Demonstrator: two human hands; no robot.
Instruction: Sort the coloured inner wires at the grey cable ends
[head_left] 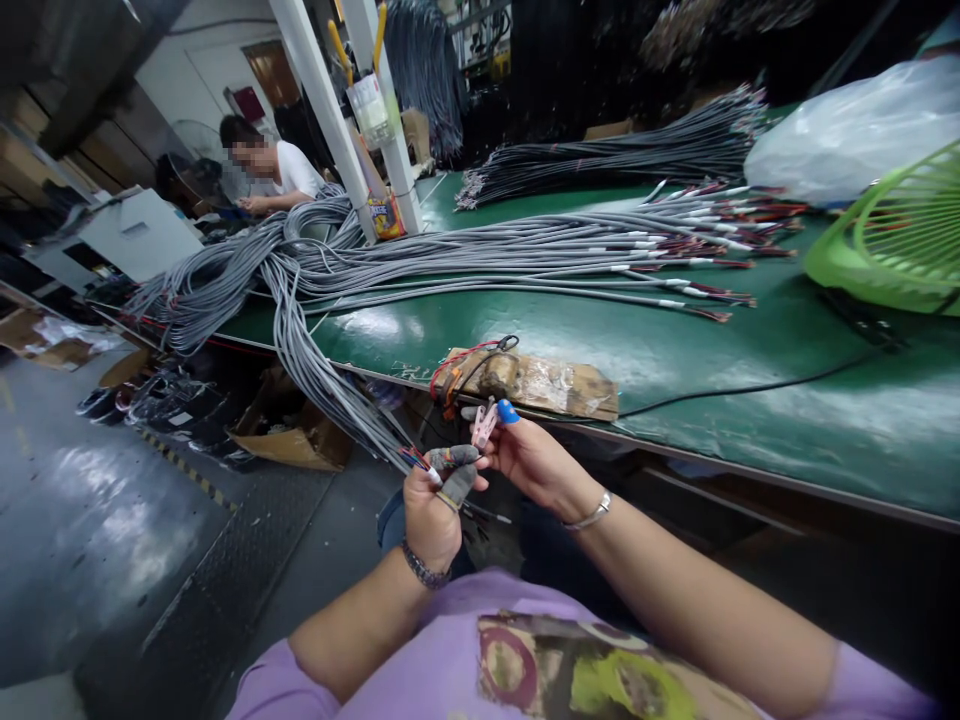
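Note:
My left hand [433, 525], with grey covers on its thumb and finger, is closed around the end of a grey cable [434, 477] that has a white sleeve and thin coloured wires. Close beside it, my right hand [536, 462] wears a blue cover on the thumb and pinches a pink clip [486, 424] that looks like a clothespin. The fingertips of both hands almost meet. Whether the clip touches a wire is hidden. Just beyond the hands, a worn wooden block [551, 385] with red and black wires lies along the table edge.
Long bundles of grey cable [465, 245] lie across the green table [750, 390] and hang over its front edge. Behind them is a black cable bundle [600, 160]. A green fan [885, 240] and a white plastic bag [855, 130] are at right. A co-worker [289, 175] sits far left.

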